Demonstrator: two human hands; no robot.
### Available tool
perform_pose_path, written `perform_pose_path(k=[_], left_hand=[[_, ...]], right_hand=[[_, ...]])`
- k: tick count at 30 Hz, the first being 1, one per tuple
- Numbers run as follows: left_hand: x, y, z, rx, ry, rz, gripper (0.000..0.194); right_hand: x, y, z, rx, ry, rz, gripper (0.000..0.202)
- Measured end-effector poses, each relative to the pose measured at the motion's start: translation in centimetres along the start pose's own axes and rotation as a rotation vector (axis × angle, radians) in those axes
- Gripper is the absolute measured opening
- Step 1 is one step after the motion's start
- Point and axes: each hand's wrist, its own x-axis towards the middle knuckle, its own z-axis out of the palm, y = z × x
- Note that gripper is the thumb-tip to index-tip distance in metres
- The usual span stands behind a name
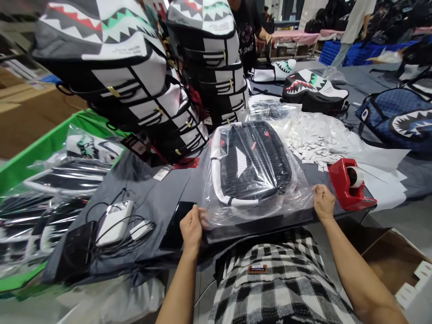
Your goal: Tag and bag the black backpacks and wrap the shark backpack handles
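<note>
A black backpack with white trim (254, 162) lies flat in front of me inside a clear plastic bag (216, 213). My left hand (192, 225) is closed on the near left corner of that bag. Closed on the near right corner is my right hand (324, 201), so the bag's edge stretches between both hands. A dark phone (173, 229) lies just left of my left hand. Beside my right hand stands a red tape dispenser (349, 184) with a roll of tape in it.
Tall stacks of backpacks (135, 90) rise at the back left. A green bin (60, 135) at left holds bagged backpacks. A power bank (116, 220) with cables lies nearby. White paper slips (313, 146) are piled at right. An open carton (388, 261) sits below. A person (248, 31) stands across the table.
</note>
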Motion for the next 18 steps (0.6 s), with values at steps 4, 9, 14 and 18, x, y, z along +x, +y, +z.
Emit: perform_pose_path(k=[4,9,14,18], left_hand=[[-1.7,3.5,1.6,0.348,0.127,0.6,0.052],[-4.9,8.5,6.0,0.469,-0.306,0.98,0.042],[-5.8,9.2,6.8,0.517,-0.427,0.988,0.032],[-5.3,8.9,6.0,0.421,-0.476,0.9,0.018]], right_hand=[[-0.3,-0.4,-0.7,0.003,-0.019,-0.002,0.059],[-0.3,-0.5,-1.0,0.044,-0.016,-0.008,0.06],[-0.1,0.0,-1.0,0.069,-0.022,-0.016,0.06],[-0.2,0.2,-1.1,0.076,-0.024,-0.016,0.06]])
